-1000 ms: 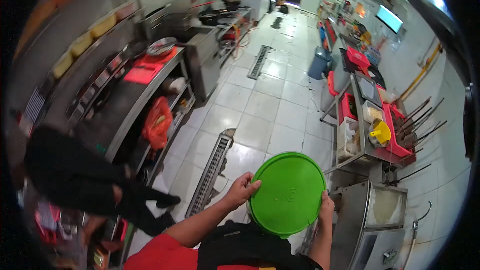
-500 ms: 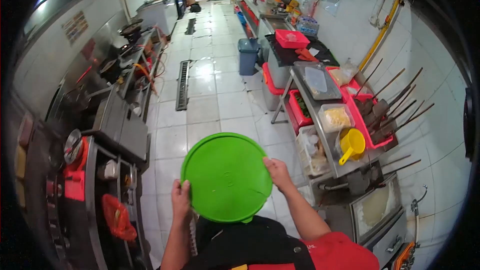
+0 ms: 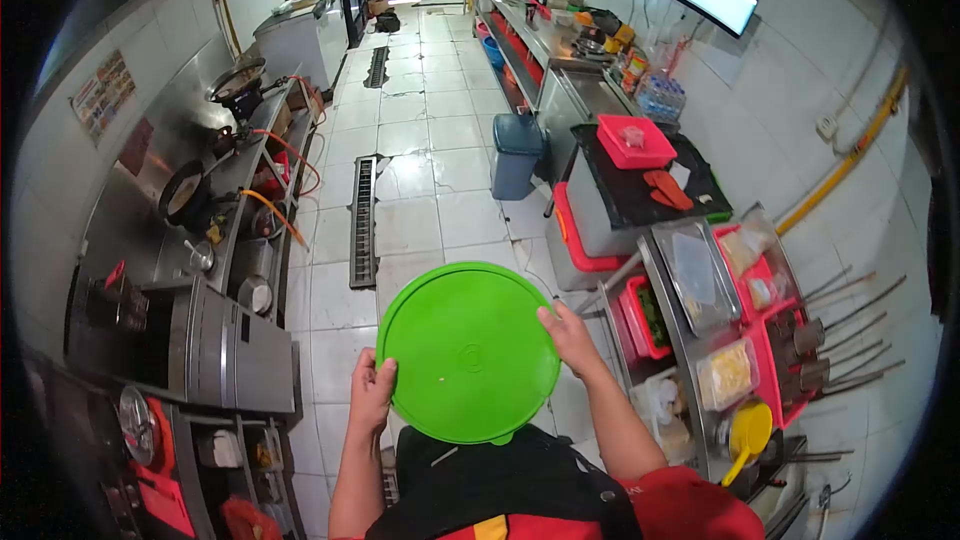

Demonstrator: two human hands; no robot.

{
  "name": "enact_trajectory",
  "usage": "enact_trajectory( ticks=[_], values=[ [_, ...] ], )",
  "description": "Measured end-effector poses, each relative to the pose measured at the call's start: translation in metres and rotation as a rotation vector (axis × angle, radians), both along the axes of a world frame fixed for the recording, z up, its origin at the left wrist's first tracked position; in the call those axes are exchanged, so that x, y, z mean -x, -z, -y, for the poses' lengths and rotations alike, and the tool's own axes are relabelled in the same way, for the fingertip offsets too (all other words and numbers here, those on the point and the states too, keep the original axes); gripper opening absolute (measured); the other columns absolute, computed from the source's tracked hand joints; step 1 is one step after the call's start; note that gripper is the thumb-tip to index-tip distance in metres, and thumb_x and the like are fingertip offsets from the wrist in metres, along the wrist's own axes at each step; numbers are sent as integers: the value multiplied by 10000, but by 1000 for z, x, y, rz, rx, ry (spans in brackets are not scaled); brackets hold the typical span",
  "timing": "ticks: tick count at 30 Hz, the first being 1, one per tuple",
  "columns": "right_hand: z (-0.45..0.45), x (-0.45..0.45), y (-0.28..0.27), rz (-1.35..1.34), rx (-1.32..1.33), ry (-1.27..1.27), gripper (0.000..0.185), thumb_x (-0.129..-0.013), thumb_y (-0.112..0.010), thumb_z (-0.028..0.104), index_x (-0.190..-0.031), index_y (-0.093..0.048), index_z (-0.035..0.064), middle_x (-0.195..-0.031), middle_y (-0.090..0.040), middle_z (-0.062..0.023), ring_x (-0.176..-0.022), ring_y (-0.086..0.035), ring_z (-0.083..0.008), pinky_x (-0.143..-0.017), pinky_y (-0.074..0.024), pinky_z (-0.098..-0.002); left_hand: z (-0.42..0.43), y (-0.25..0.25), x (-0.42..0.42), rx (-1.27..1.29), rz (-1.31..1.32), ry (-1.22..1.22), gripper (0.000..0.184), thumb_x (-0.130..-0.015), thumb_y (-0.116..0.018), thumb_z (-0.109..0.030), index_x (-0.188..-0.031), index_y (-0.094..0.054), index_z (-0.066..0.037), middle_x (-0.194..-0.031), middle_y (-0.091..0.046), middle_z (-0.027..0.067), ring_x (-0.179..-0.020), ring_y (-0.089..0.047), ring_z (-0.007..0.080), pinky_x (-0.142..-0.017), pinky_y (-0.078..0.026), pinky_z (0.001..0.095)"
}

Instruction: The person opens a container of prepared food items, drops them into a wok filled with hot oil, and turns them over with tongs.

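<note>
A wide round green lid [image 3: 470, 352], with a raised rim and a small tab on its near edge, is held level in front of my waist. My left hand [image 3: 372, 390] grips its left edge, thumb on top and the other fingers underneath. On the right edge, my right hand [image 3: 570, 340] holds it the same way. The lid hides whatever may be below it, along with most of my fingers. Below it my black apron [image 3: 470, 475] shows.
A tiled aisle [image 3: 410, 210] with a floor drain grate [image 3: 364, 225] runs ahead. Stoves with a wok [image 3: 182, 192] line the left. At right stand a blue bin [image 3: 517, 155], a steel table [image 3: 655, 300], a yellow ladle-like scoop [image 3: 748, 430] and red trays [image 3: 635, 143].
The view has moved forward along the aisle, so the bin and the right-hand table are nearer. Both hands still hold the lid, which has shifted slightly right in view.
</note>
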State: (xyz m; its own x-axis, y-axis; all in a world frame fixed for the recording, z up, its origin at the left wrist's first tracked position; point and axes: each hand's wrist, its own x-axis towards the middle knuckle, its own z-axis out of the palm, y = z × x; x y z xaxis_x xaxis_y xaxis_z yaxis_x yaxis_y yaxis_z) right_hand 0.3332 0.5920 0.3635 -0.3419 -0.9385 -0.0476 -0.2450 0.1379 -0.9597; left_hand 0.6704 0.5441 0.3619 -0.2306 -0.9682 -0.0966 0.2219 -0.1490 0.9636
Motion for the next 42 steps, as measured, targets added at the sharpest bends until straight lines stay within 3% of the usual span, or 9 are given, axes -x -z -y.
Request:
enact_trajectory(
  ticks=[2, 8, 10, 13, 17, 21, 25, 35, 42],
  values=[
    [47, 29, 5, 36, 9, 20, 353, -944, -565, 365, -888, -532, 17, -776, -532, -33, -745, -509, -88, -650, -438, -265, 62, -12, 23, -21, 4, 77, 189, -933, -596, -211, -989, -513, -50, -987, -578, 30, -911, -528, 92, -818, -424, 254],
    [164, 69, -31, 168, 139, 103, 357, -947, -563, 352, -992, -564, -2, -905, -597, -36, -846, -531, -97, -725, -442, -277, 240, 2, 81, 7, -92, 363, 194, -939, -583, -196, -1017, -474, -56, -919, -534, -8, -848, -485, 60, -749, -391, 226],
    [203, 109, -6, 86, 189, 63, 391, -930, -594, 322, -1119, -552, -17, -1025, -612, -47, -906, -543, -100, -780, -452, -283, 298, 5, 105, 78, -84, 439, 203, -929, -592, -183, -1028, -460, -65, -901, -515, -25, -824, -468, 50, -728, -374, 216],
    [285, 139, 5, 171, 286, 94, 402, -916, -615, 298, -1150, -540, -20, -1016, -607, -42, -904, -547, -102, -787, -451, -277, 387, 8, 134, 113, -5, 455, 214, -912, -611, -172, -1025, -459, -72, -925, -524, -22, -844, -477, 57, -745, -379, 220],
    [412, 173, -17, 195, 309, 67, 385, -884, -660, 301, -1082, -556, -12, -933, -599, -17, -844, -546, -95, -741, -450, -267, 490, -4, 166, 73, -66, 377, 226, -897, -624, -166, -1020, -455, -82, -954, -535, -10, -889, -488, 69, -788, -387, 237],
    [541, 205, -17, -84, 263, -78, 331, -871, -679, 312, -881, -537, 12, -749, -566, 1, -697, -509, -71, -592, -422, -273, 584, -3, 180, 135, -78, 171, 234, -897, -633, -198, -1009, -457, -92, -956, -534, -12, -892, -488, 70, -803, -388, 242],
    [675, 198, -46, 74, 301, -210, 321, -878, -666, 302, -835, -523, 19, -712, -549, -7, -661, -490, -69, -566, -405, -282, 674, -5, 186, 137, -47, -34, 213, -908, -623, -221, -980, -463, -100, -913, -539, -18, -850, -494, 64, -773, -407, 241],
    [1004, 216, -2, 108, 174, -261, 370, -902, -617, 297, -1048, -578, -41, -875, -630, -80, -771, -556, -119, -651, -449, -289, 973, 28, 196, 125, 14, -214, 136, -936, -588, -159, -879, -488, -86, -846, -512, -30, -816, -470, 47, -738, -396, 215],
    [1203, 260, 1, 128, -17, -106, 522, -896, -627, 351, -1194, -543, -69, -945, -651, -113, -855, -607, -205, -758, -474, -384, 1199, -2, 228, 159, 108, 47, 193, -953, -559, -213, -865, -482, -59, -793, -438, -21, -768, -436, 63, -703, -379, 240]
  ],
)
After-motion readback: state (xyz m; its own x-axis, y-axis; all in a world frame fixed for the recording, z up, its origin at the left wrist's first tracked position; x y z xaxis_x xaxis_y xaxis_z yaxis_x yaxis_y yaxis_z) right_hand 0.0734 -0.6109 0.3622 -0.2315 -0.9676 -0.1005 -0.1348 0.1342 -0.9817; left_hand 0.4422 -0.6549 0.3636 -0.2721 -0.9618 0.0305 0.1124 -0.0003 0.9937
